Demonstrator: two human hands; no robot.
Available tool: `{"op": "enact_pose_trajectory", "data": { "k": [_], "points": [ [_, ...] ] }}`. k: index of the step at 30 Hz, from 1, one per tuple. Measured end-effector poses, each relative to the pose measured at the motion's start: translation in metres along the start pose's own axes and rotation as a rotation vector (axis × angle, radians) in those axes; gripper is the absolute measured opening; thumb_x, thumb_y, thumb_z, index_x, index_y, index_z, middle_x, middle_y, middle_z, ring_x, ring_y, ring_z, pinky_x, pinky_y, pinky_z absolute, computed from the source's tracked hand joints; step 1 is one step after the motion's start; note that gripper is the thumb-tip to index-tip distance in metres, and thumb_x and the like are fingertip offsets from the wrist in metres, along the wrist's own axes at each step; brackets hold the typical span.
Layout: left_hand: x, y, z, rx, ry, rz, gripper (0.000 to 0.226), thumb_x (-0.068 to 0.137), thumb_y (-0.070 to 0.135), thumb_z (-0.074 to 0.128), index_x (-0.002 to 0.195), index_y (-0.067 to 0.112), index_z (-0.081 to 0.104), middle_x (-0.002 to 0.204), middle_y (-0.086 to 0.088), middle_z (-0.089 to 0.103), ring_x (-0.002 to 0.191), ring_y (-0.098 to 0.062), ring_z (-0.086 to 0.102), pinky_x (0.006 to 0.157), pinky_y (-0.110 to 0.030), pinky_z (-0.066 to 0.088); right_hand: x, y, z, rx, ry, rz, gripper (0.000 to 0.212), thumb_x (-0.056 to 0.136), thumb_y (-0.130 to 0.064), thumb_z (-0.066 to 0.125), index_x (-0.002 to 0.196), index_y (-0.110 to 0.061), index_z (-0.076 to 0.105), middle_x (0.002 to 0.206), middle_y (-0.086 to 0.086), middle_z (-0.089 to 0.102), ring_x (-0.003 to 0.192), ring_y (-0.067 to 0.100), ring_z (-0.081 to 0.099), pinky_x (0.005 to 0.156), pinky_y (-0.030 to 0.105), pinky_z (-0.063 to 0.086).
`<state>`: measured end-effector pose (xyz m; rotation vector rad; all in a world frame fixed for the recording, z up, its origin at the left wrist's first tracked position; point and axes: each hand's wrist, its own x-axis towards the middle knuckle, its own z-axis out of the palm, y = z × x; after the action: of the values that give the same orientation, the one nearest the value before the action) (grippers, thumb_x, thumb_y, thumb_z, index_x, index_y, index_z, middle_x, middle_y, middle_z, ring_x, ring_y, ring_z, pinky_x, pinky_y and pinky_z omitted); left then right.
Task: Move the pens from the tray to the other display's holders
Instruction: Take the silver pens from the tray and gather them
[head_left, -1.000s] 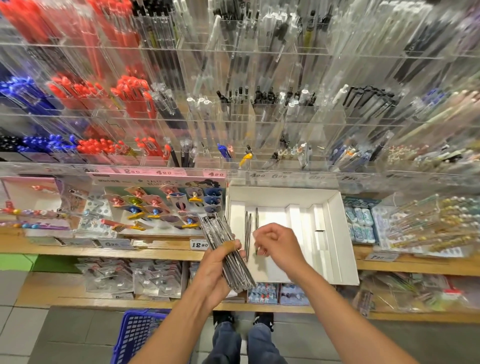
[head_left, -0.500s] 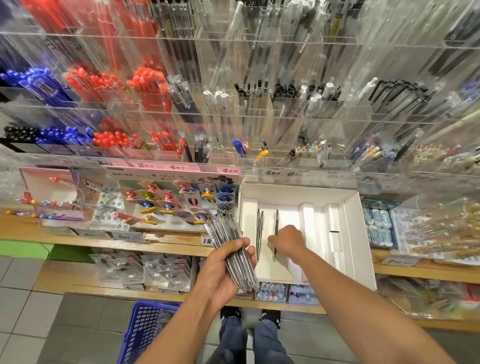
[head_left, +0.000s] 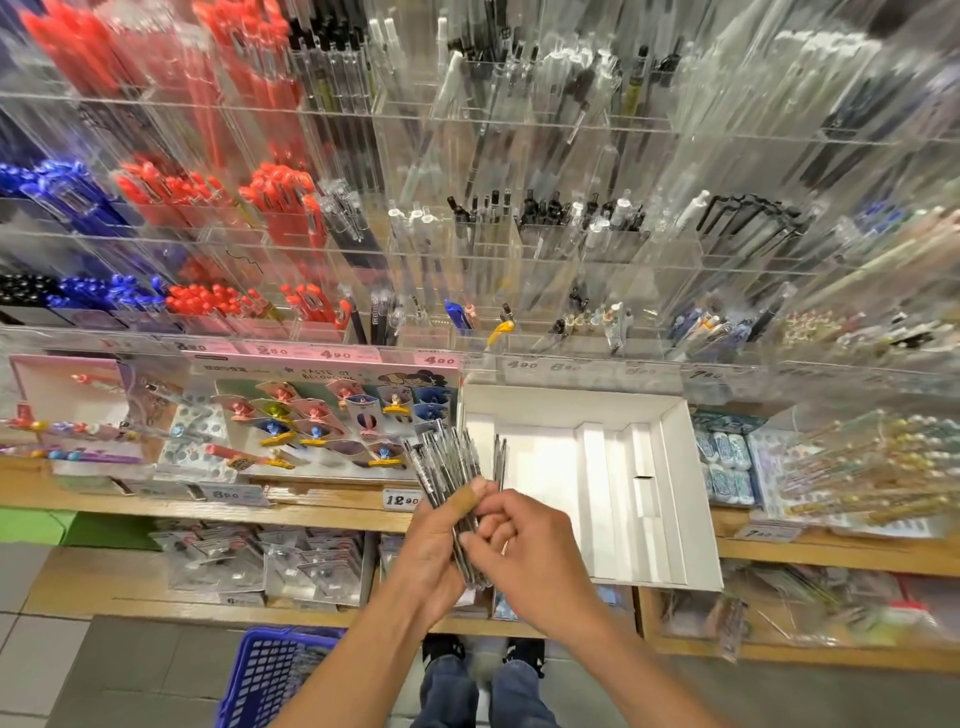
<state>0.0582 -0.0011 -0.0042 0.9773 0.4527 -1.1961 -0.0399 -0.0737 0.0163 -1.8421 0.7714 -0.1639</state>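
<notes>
The left hand (head_left: 434, 540) grips a bundle of pens (head_left: 451, 480), fingers curled round the lower half so the upper ends fan out above the fist; a thumb with a plaster on it presses across the front to stop the barrels sliding. The right hand (head_left: 524, 558) has its fingers curled against the bundle's right side, pinching one or two pens into the stack. Gathering them in one fist appears intended to allow a single trip to the holders.

The bundle is held just in front of the white tray's (head_left: 675, 499) left edge. The tray rests on the wooden shelf (head_left: 311, 514), tilted towards the person. Its white floor shows bare. A few barrels stand at the bundle's right side; whether any remain in the tray cannot be told.

The clear acrylic holders (head_left: 519, 270) rise in tiers above the tray, several compartments in the middle only partly filled.
</notes>
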Motion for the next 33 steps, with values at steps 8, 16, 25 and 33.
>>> {"op": "enact_pose_trajectory", "data": {
  "k": [8,16,25,33],
  "points": [
    [-0.002,0.008,-0.013,-0.124,-0.018,-0.021,0.018,0.067,0.006,0.072,0.083,0.000,0.065,0.067,-0.010,0.060,0.055,-0.016,0.062,0.059,-0.028,0.059,0.072,0.062,-0.005,0.115,0.121,0.398,0.007,0.089,-0.023,0.065,0.095,-0.020,0.066,0.088,-0.006,0.070,0.078,0.013,0.068,0.071,0.032,0.054],
    [-0.009,0.011,-0.017,-0.154,-0.055,-0.018,0.007,0.069,0.003,0.068,0.069,0.004,0.075,0.071,-0.008,0.062,0.056,-0.016,0.062,0.057,-0.028,0.059,0.122,0.123,0.038,-0.355,0.085,0.541,0.024,0.084,-0.023,0.067,0.077,-0.017,0.045,0.064,-0.003,0.043,0.053,0.014,0.039,0.043,0.024,0.025],
    [-0.009,0.013,-0.016,-0.043,-0.020,-0.016,0.017,0.068,0.005,0.070,0.084,-0.001,0.065,0.073,-0.011,0.061,0.060,-0.018,0.063,0.060,-0.029,0.058,0.133,0.122,0.024,-0.425,0.090,0.616,0.025,0.075,-0.020,0.073,0.066,-0.013,0.050,0.061,-0.002,0.053,0.049,0.010,0.048,0.038,0.018,0.025],
    [-0.004,0.006,-0.013,0.018,-0.010,-0.024,0.005,0.065,0.006,0.073,0.067,0.003,0.075,0.070,-0.014,0.064,0.059,-0.019,0.063,0.060,-0.028,0.058,0.123,0.124,0.016,-0.413,0.039,0.641,0.029,0.079,-0.009,0.063,0.059,-0.014,0.041,0.058,-0.001,0.046,0.049,0.014,0.044,0.041,0.021,0.028]
  ]
}}
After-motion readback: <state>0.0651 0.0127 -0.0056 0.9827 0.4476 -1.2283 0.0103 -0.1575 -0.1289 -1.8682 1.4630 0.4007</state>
